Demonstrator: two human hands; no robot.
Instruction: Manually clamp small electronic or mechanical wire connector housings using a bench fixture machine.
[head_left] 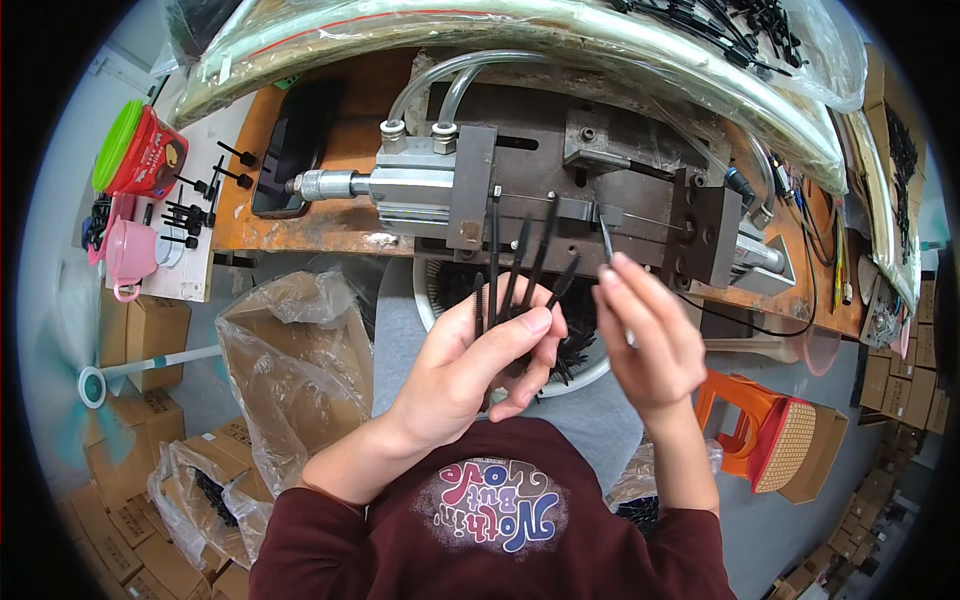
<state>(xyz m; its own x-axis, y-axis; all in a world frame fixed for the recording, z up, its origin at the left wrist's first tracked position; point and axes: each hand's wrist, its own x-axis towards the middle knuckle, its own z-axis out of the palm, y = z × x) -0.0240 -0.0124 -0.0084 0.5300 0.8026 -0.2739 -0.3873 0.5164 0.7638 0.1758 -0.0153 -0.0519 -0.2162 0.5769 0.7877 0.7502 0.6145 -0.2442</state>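
My left hand (480, 365) is closed round several black mascara wands (519, 262), which fan upward with their bristled ends toward the machine. My right hand (652, 340) pinches a slim, pointed metal tool (606, 238); its exact kind is unclear. The tool's tip reaches the metal fixture (575, 209) in the middle of the machine (640, 185). Below both hands, a white round basket (425, 290) on my lap holds a heap of dark pieces, partly hidden by my left hand.
Clear hoses (440, 75) arch over the machine's cylinder (413, 190). A phone (295, 150) lies to its left. Loose black wands (190, 215) and a red tub (148, 150) are on the white side table. A plastic-lined carton (295, 350) stands left, an orange stool (740, 425) right.
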